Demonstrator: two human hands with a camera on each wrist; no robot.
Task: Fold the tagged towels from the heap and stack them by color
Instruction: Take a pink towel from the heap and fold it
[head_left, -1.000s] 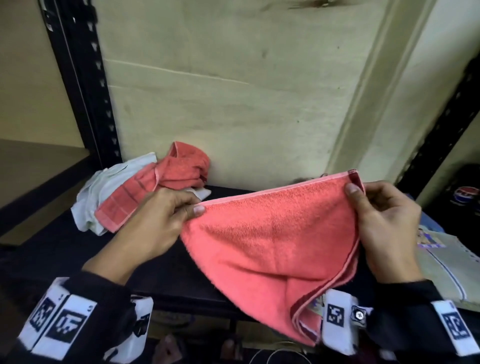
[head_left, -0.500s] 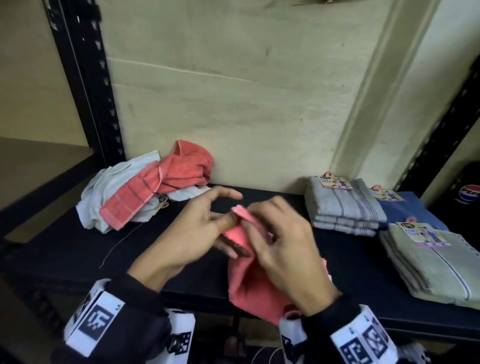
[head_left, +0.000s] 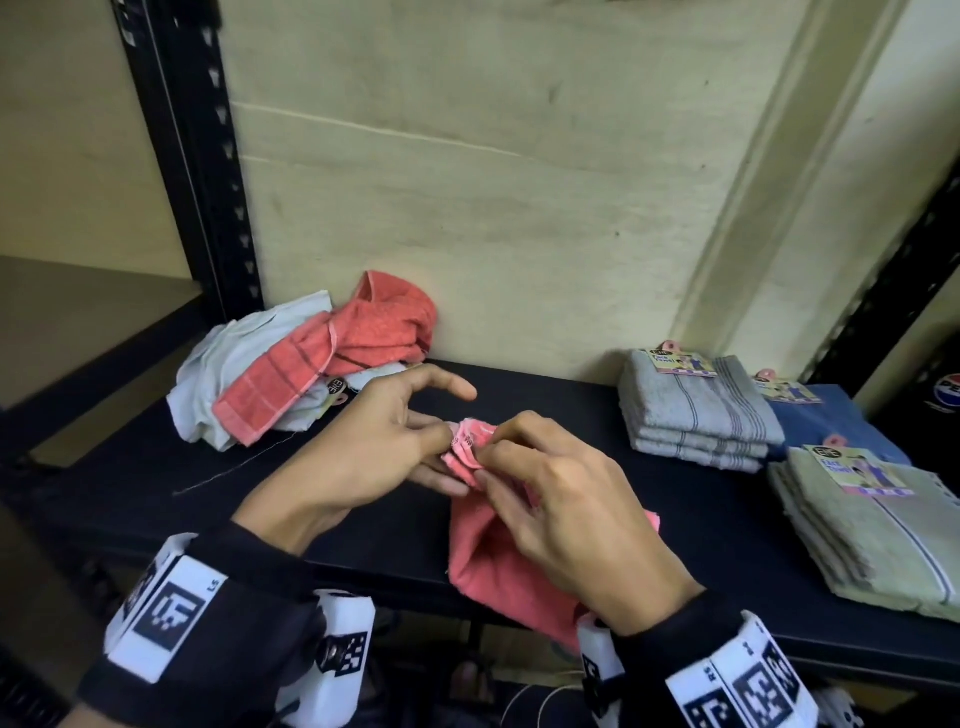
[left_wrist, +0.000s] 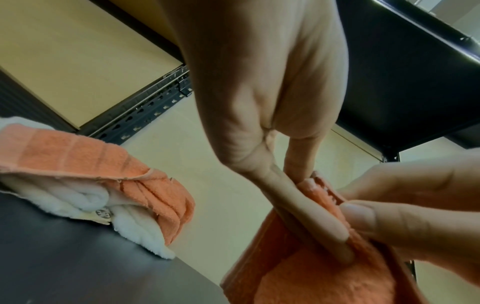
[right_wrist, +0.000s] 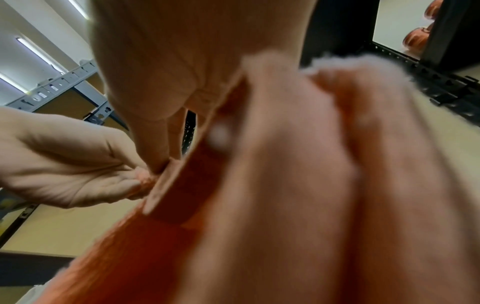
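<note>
Above the shelf (head_left: 675, 545), both hands pinch the coral towel (head_left: 498, 566) hanging lengthwise down.

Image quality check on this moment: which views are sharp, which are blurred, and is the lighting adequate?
Head view: dim, yellowish light, but the coral towel and folded stacks are readable; shelf post bows from wide-angle distortion. Left wrist view: fairly sharp on the left hand. Right wrist view: the towel fills the frame, badly out of focus.

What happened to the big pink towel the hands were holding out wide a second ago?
Both hands came together: the left hand and right hand now pinch the pink towel at its gathered top corners, and it hangs folded narrow over the shelf edge. The heap stayed put.
</note>
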